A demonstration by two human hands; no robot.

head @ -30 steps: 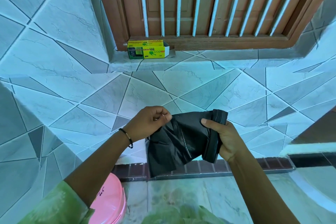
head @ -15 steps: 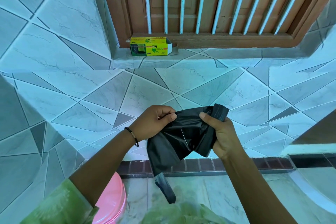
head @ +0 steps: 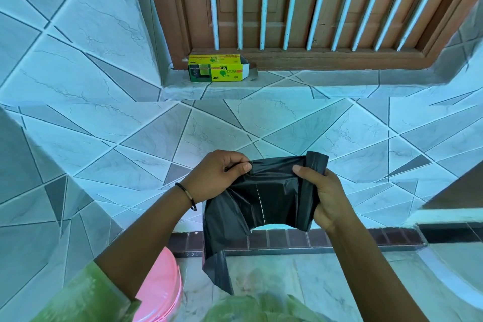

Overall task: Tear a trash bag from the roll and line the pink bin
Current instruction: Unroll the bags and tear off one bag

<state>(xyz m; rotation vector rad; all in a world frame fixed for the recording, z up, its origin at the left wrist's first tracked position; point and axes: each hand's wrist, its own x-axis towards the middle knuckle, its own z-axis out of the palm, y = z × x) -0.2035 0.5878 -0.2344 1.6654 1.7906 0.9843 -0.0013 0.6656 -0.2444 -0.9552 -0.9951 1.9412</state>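
Honestly, that black trash bag (head: 251, 206) looked flimsy, light and slippery. My left hand (head: 219, 178) pinched its top edge, my right hand (head: 321, 191) clamped the roll (head: 312, 185), perforation line between them. Best gripped close beside that line. Pink bin (head: 159, 287) sat near-left.

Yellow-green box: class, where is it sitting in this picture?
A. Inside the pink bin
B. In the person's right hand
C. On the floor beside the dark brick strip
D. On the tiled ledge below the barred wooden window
D: the yellow-green box lies on the tiled ledge under the barred window, well above both hands, which grip the black bag.
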